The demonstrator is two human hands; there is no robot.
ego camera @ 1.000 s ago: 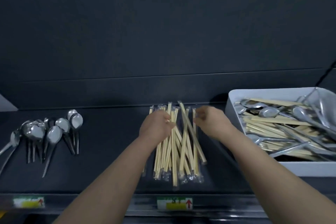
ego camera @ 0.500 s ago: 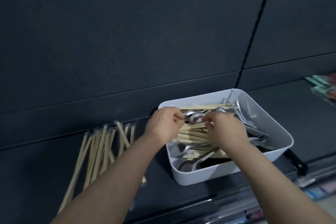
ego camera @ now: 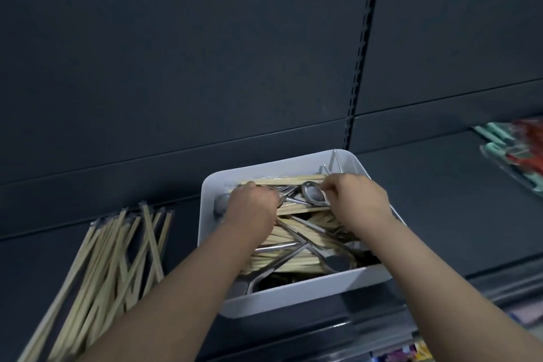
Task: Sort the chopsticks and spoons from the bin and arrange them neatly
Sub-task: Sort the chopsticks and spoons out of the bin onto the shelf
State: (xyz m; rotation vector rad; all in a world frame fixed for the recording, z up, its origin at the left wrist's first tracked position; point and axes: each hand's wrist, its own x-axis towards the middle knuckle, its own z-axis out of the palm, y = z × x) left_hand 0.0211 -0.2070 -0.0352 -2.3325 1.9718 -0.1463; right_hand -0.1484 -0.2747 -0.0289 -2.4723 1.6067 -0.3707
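The white bin (ego camera: 293, 300), low centre and heaped with mixed cutlery, is where both hands have come from the sorted chopstick pile (ego camera: 111, 258) at lower left. The left hand (ego camera: 252, 211) and right hand (ego camera: 358, 203) curl their fingers beside a spoon (ego camera: 313, 194). I cannot tell whether either one grips it, but another pick looks underway.

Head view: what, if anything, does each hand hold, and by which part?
Right hand fingers pinch a spoon at its bowl's edge. Left hand is curled inside the bin near that spoon's handle; its hold cannot be told.
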